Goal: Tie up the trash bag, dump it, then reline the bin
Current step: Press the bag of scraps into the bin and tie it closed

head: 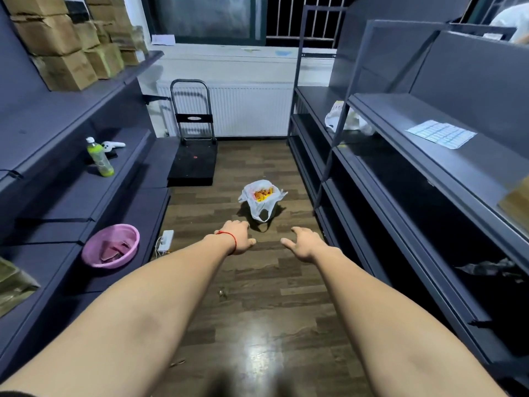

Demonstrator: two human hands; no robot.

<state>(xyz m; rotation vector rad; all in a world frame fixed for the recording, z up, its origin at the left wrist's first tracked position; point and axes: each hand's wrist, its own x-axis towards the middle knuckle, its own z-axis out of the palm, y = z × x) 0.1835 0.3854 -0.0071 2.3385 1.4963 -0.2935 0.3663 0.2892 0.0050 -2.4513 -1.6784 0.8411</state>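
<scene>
Dark wood-look flooring (257, 296) is running down a narrow aisle between grey shelving units (71, 179), with a white radiator (246, 110) and a window at the far end. On the left shelves, cardboard boxes (60, 44) are sitting up top, a green drink bottle (100, 159) is standing upright lower down, and a pink basin (111, 246) is resting on the lowest ledge. Just beside it, a white power strip (166, 240) is lying on the floor, and a folding hand cart (194, 156) is standing farther back.

Both bare arms are reaching forward over the floor. The left hand (239, 237), with a red string at the wrist, is hovering palm down, fingers loosely spread and gripping nothing. The small bin (264, 217), lined with a white trash bag (262, 196) whose mouth is lying open on orange and yellow scraps, is standing on the floor beyond and between the two hands, apart from both. The right hand (305, 243) is likewise spread and empty.

On the right shelves, a white plastic bag (347, 120) and a printed sheet (440, 133) are lying.
</scene>
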